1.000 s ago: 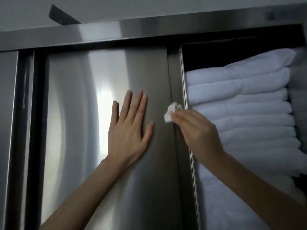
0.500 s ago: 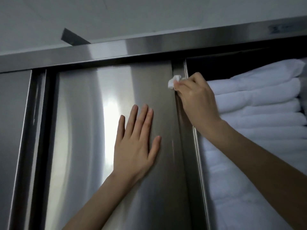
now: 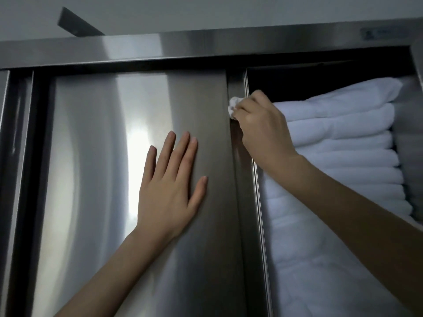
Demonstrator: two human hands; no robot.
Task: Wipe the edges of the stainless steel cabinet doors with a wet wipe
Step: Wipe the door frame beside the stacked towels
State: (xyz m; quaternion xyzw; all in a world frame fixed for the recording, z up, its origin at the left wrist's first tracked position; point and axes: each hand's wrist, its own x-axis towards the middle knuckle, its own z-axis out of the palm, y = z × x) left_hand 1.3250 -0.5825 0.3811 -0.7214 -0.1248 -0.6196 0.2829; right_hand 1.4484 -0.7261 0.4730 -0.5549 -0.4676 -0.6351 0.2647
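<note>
Your steel cabinet [image 3: 206, 49] fills pretty much the whole view, top rail running straight across. The door [image 3: 91, 179] takes up the left and middle with a bright glare on it, and its right edge [image 3: 242, 179] is the narrow upright strip next to the open section. In that open bit on the right sits a tall stack of folded white towels [image 3: 343, 124]. Your left hand [image 3: 167, 195] is flat on the door face, fingers straight and slightly spread, thumb out. Your right hand [image 3: 263, 126] is up near the top of the edge, fingers curled, pinching a small crumpled wipe [image 3: 234, 106] against it.
</note>
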